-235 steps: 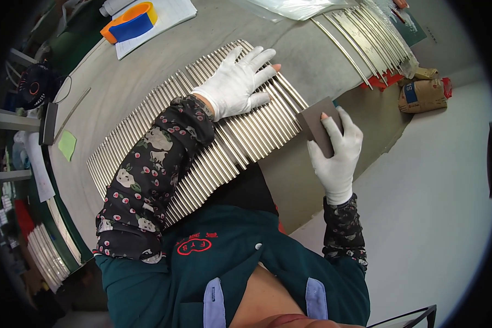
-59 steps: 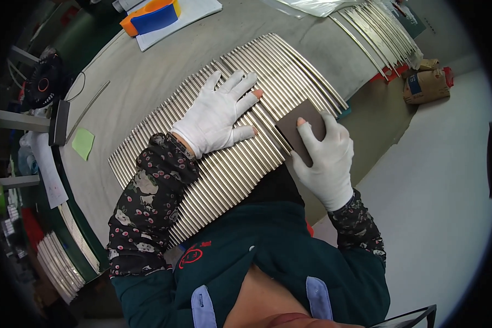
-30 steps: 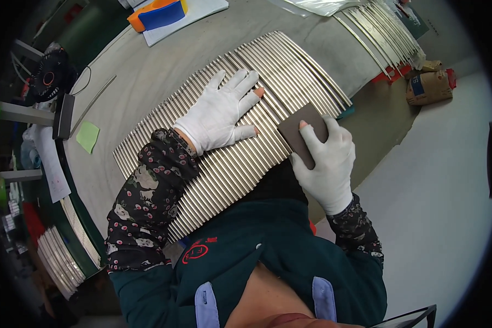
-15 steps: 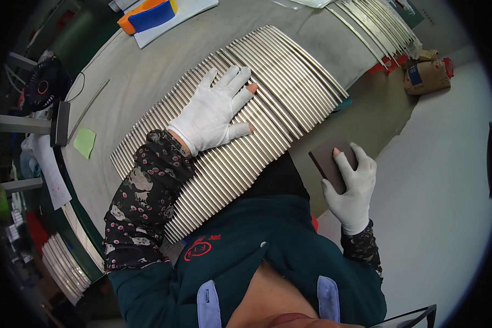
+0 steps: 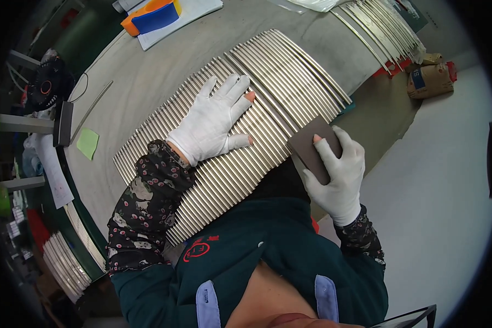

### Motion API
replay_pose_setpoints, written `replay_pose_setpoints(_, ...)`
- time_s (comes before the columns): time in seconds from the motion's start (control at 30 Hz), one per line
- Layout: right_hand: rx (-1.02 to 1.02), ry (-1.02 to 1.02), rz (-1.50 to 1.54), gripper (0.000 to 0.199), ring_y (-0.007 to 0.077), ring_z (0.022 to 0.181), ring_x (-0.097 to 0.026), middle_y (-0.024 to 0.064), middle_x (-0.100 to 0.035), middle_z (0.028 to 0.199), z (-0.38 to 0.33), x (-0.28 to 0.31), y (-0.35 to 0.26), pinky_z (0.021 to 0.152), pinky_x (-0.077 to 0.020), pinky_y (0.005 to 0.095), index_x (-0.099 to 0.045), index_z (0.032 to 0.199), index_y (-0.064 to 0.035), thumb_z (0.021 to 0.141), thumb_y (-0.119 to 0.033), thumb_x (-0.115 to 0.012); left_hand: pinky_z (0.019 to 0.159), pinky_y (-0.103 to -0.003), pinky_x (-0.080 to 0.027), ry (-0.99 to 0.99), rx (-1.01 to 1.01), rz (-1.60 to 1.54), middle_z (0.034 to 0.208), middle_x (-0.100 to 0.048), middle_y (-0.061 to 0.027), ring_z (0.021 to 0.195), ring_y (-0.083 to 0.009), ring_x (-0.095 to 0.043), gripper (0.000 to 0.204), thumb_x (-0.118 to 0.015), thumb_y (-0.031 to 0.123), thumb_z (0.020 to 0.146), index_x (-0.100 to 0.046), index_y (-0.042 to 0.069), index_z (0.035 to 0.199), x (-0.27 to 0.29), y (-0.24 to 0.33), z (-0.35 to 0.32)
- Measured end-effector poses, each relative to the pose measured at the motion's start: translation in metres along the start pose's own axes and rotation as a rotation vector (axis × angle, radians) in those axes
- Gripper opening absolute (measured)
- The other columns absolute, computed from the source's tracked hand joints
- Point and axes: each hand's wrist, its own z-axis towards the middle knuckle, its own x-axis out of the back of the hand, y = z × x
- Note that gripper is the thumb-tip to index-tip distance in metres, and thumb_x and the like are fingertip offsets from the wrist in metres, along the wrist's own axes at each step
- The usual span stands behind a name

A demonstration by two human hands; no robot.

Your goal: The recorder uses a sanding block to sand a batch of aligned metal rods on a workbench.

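A row of thin, shiny metal rods (image 5: 218,169) lies side by side on the grey table, their near ends reaching its front edge. My left hand (image 5: 210,120), in a white glove with the thumb and one fingertip bare, rests flat on the rods with its fingers spread. In my right hand (image 5: 339,169), gloved in the same way, is a flat dark grey-brown block (image 5: 315,145). The block is at the near ends of the rods on the right; whether it touches them I cannot tell. A narrow gap runs between rods to the right of my left fingers.
An orange and blue object (image 5: 153,16) sits on papers at the back. More metal rods (image 5: 380,30) lie at the far right, near a brown bag (image 5: 432,81). On the left are a green paper note (image 5: 87,143), one loose rod (image 5: 90,112) and a dark fan-like device (image 5: 46,82).
My right hand has brought the block up and left to the near ends of the rods. My left hand stays on the rods, and a gap between rods looks wider at the back.
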Motion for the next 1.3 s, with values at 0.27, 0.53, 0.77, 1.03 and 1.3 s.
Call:
replay_pose_setpoints(0.27,0.006,-0.031,-0.108,0.055,0.032,0.098,-0.051,0.0185,-0.049,0.121,0.04,-0.025,-0.018,0.075,-0.0432,0.0417,-0.06,0.118,-0.0144,0.066,-0.025,-0.075,0.113,-0.056,-0.016,-0.013,0.013,-0.014,0.15,-0.027,-0.0229,0.14,-0.0407,-0.024,0.088,-0.053,0.064,0.08,-0.034,0.006,0.142,0.003,0.0,0.0)
replay_pose_setpoints(0.53,-0.053,-0.226,-0.057,0.06,0.0364,0.106,-0.049,0.0206,-0.047,0.127,-0.014,0.028,0.013,0.087,-0.0421,0.0452,-0.06,0.116,-0.0129,0.059,-0.016,-0.077,0.113,-0.056,-0.017,-0.011,-0.012,-0.005,0.151,-0.025,-0.0217,0.14,-0.0397,-0.024,0.086,-0.047,0.065,0.083,-0.029,0.009,0.145,0.0,-0.001,-0.002)
replay_pose_setpoints(0.77,-0.09,-0.09,0.025,0.062,0.0357,0.109,-0.047,0.0189,-0.046,0.129,-0.013,0.021,0.007,0.092,-0.0402,0.0458,-0.06,0.117,-0.0135,0.058,-0.015,-0.076,0.113,-0.055,-0.016,-0.009,-0.003,0.055,0.151,-0.025,-0.0234,0.139,-0.0411,-0.025,0.082,-0.045,0.063,0.084,-0.031,0.008,0.144,0.002,0.002,-0.012)
replay_pose_setpoints(1.03,-0.08,-0.08,0.035,0.063,0.0353,0.109,-0.046,0.0188,-0.046,0.129,-0.014,0.012,0.006,0.092,-0.04,0.0451,-0.06,0.118,-0.0148,0.057,-0.015,-0.077,0.112,-0.054,-0.018,-0.012,0.031,0.043,0.149,-0.029,-0.0254,0.137,-0.0424,-0.028,0.078,-0.04,0.062,0.088,-0.037,0.003,0.138,0.004,0.001,-0.039)
replay_pose_setpoints(1.3,-0.072,-0.029,0.048,0.063,0.0355,0.108,-0.047,0.0192,-0.047,0.128,-0.016,0.008,0.012,0.092,-0.0407,0.0447,-0.06,0.117,-0.0119,0.057,-0.011,-0.076,0.111,-0.056,-0.017,-0.019,0.043,0.008,0.147,-0.03,-0.0254,0.136,-0.0428,-0.029,0.075,-0.034,0.061,0.091,-0.029,0.01,0.146,0.006,0.001,-0.073)
